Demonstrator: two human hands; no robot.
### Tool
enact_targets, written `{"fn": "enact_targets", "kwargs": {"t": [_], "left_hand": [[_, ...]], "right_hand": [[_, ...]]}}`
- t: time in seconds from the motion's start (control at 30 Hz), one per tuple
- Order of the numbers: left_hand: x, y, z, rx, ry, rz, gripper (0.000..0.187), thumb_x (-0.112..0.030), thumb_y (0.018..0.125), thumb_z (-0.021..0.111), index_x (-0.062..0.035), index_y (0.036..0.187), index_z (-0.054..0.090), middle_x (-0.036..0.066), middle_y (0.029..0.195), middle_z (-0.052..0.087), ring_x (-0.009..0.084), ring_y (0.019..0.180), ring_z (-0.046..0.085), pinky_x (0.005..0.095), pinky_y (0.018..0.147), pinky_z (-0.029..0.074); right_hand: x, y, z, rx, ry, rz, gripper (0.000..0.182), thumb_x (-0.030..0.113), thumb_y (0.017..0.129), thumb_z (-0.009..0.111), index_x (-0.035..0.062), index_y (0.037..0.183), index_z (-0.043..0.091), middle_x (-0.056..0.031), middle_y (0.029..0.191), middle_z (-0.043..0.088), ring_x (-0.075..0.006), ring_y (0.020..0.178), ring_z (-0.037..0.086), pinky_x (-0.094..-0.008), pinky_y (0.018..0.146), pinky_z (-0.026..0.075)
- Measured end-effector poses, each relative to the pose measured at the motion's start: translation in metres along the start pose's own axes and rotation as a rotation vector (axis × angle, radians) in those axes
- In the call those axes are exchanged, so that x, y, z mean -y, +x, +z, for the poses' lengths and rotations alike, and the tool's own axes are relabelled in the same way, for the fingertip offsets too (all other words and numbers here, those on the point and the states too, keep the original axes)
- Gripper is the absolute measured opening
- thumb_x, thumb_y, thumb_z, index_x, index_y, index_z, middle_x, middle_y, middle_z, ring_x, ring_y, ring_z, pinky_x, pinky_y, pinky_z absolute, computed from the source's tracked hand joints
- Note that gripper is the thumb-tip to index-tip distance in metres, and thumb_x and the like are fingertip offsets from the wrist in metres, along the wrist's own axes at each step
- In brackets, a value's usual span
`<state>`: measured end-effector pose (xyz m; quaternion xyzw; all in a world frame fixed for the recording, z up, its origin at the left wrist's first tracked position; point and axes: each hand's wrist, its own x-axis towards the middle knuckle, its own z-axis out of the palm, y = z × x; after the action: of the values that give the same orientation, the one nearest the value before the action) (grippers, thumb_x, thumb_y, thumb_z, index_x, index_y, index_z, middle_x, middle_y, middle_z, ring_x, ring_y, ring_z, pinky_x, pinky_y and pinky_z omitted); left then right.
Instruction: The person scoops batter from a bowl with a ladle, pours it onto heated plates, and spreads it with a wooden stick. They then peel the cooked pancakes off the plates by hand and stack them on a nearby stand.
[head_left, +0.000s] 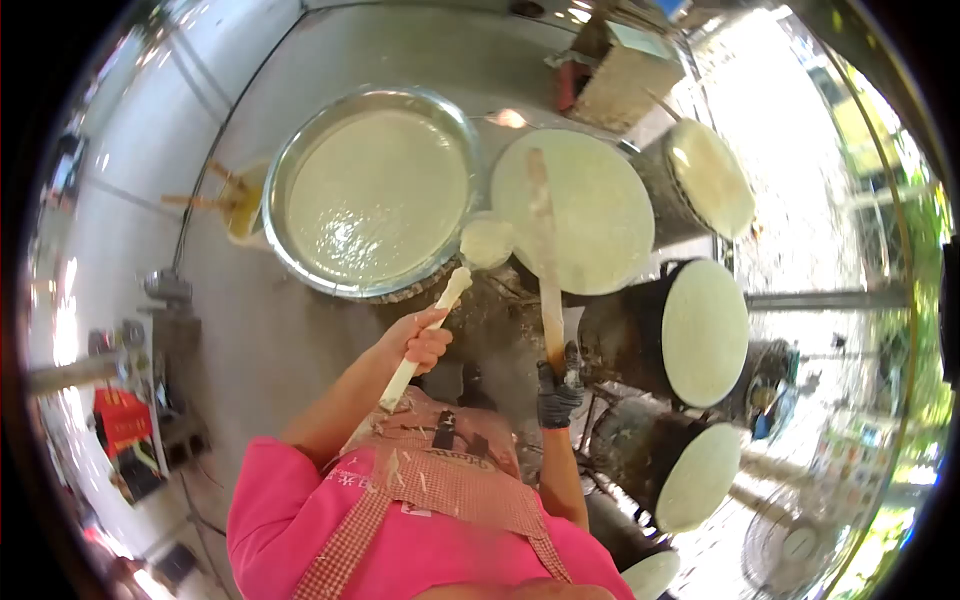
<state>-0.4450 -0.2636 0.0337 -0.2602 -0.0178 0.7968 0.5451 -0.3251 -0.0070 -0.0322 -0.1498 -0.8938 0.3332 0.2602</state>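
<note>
My left hand [425, 340] is bare and wrapped round the pale handle of a ladle [487, 240]. The ladle's round bowl, coated in batter, hangs between a metal basin [470, 130] and a round griddle [610, 200]. Creamy batter [380, 190] fills much of the basin. In a dark glove, my right hand [560, 390] grips the lower end of a long flat wooden spatula [545, 230]. Its blade reaches across the griddle, whose whole top is covered by a pale, thin layer.
More round griddles with pale tops, such as one upper right [710, 180] and one mid right [705, 335], curve down my right side. A small yellow container [243, 212] with wooden sticks stands left of the basin. A box [625, 80] sits behind; a fan [795, 545] stands lower right.
</note>
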Motion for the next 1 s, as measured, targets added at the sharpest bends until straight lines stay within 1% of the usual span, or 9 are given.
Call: {"fn": "enact_targets", "kwargs": {"t": [0.03, 0.17, 0.2, 0.3, 0.33, 0.4, 0.53, 0.7, 1.0], "left_hand": [[0.0, -0.01, -0.003, 0.038, 0.029, 0.028, 0.028, -0.022, 0.091, 0.036, -0.0259, 0.118, 0.041, -0.001, 0.052, 0.03, 0.006, 0.034, 0.028, 0.0191, 0.027, 0.025], [0.038, -0.058, -0.026, 0.048, 0.073, 0.227, 0.032, -0.022, 0.09, 0.037, -0.0331, 0.12, 0.037, -0.001, 0.051, 0.03, 0.0051, 0.033, 0.026, 0.0179, 0.025, 0.022], [0.051, -0.069, -0.034, 0.007, 0.099, 0.308, 0.033, -0.022, 0.09, 0.038, -0.0333, 0.121, 0.036, -0.001, 0.051, 0.03, 0.0052, 0.033, 0.026, 0.018, 0.025, 0.022], [0.086, -0.097, -0.066, -0.079, -0.025, 0.495, 0.038, -0.021, 0.091, 0.036, -0.033, 0.126, 0.03, 0.0, 0.052, 0.031, 0.0067, 0.034, 0.027, 0.0195, 0.027, 0.024], [0.1, -0.105, -0.078, -0.099, -0.106, 0.537, 0.04, -0.021, 0.091, 0.036, -0.0328, 0.128, 0.028, 0.001, 0.053, 0.032, 0.0074, 0.035, 0.028, 0.0202, 0.027, 0.025], [0.123, -0.117, -0.098, -0.083, -0.232, 0.608, 0.04, -0.021, 0.091, 0.036, -0.0328, 0.129, 0.028, 0.001, 0.053, 0.033, 0.0076, 0.034, 0.028, 0.0205, 0.027, 0.025], [0.148, -0.136, -0.117, -0.074, -0.428, 0.703, 0.038, -0.021, 0.091, 0.033, -0.0327, 0.127, 0.031, 0.002, 0.054, 0.034, 0.0082, 0.036, 0.031, 0.0212, 0.03, 0.03], [0.149, -0.146, -0.131, -0.068, -0.589, 0.75, 0.036, -0.021, 0.091, 0.033, -0.0316, 0.126, 0.032, 0.002, 0.055, 0.035, 0.0085, 0.038, 0.034, 0.0217, 0.032, 0.034], [0.119, -0.155, -0.121, -0.173, -0.488, 0.682, 0.04, -0.02, 0.089, 0.038, -0.0341, 0.126, 0.03, 0.001, 0.053, 0.033, 0.0078, 0.036, 0.031, 0.0206, 0.029, 0.03]], "right_hand": [[0.0, 0.005, 0.002, -0.035, 0.139, -0.025, 0.04, 0.008, 0.072, 0.063, 0.001, 0.11, 0.053, -0.0114, 0.082, 0.062, -0.0198, 0.067, 0.057, -0.0333, 0.062, 0.045], [-0.134, -0.03, 0.017, 0.618, -0.129, 0.309, 0.018, 0.006, 0.072, 0.06, 0.0022, 0.09, 0.058, -0.0108, 0.075, 0.06, -0.0222, 0.065, 0.056, -0.0361, 0.059, 0.045], [-0.145, -0.022, 0.017, 0.85, -0.665, 0.066, 0.016, 0.014, 0.073, 0.055, 0.0026, 0.084, 0.057, -0.0132, 0.074, 0.06, -0.0287, 0.066, 0.058, -0.038, 0.059, 0.046], [-0.204, -0.008, 0.05, 1.084, -0.567, -0.259, 0.022, 0.02, 0.07, 0.053, 0.0044, 0.083, 0.059, -0.0147, 0.075, 0.06, -0.0313, 0.069, 0.058, -0.0398, 0.057, 0.046], [-0.204, 0.004, 0.066, 1.064, -0.552, -0.739, 0.024, 0.025, 0.069, 0.054, 0.0069, 0.082, 0.06, -0.0137, 0.075, 0.06, -0.0279, 0.072, 0.058, -0.0396, 0.058, 0.046], [-0.198, 0.028, 0.121, 1.228, -0.633, -0.643, 0.02, 0.024, 0.071, 0.05, 0.0096, 0.078, 0.062, -0.012, 0.075, 0.06, -0.0263, 0.075, 0.058, -0.0397, 0.06, 0.046], [-0.215, 0.043, 0.243, 1.252, -0.909, -0.979, 0.015, 0.02, 0.073, 0.05, 0.0118, 0.069, 0.062, -0.0102, 0.076, 0.061, -0.0252, 0.075, 0.059, -0.038, 0.06, 0.047], [-0.214, 0.06, 0.301, 1.474, -0.955, -0.845, 0.016, 0.022, 0.074, 0.049, 0.0113, 0.071, 0.061, -0.0113, 0.076, 0.06, -0.026, 0.075, 0.059, -0.0383, 0.061, 0.046], [-0.208, 0.06, 0.303, 1.439, -0.901, -0.696, 0.019, 0.025, 0.076, 0.048, 0.0103, 0.075, 0.06, -0.0131, 0.076, 0.06, -0.0274, 0.074, 0.059, -0.039, 0.062, 0.046]]}}
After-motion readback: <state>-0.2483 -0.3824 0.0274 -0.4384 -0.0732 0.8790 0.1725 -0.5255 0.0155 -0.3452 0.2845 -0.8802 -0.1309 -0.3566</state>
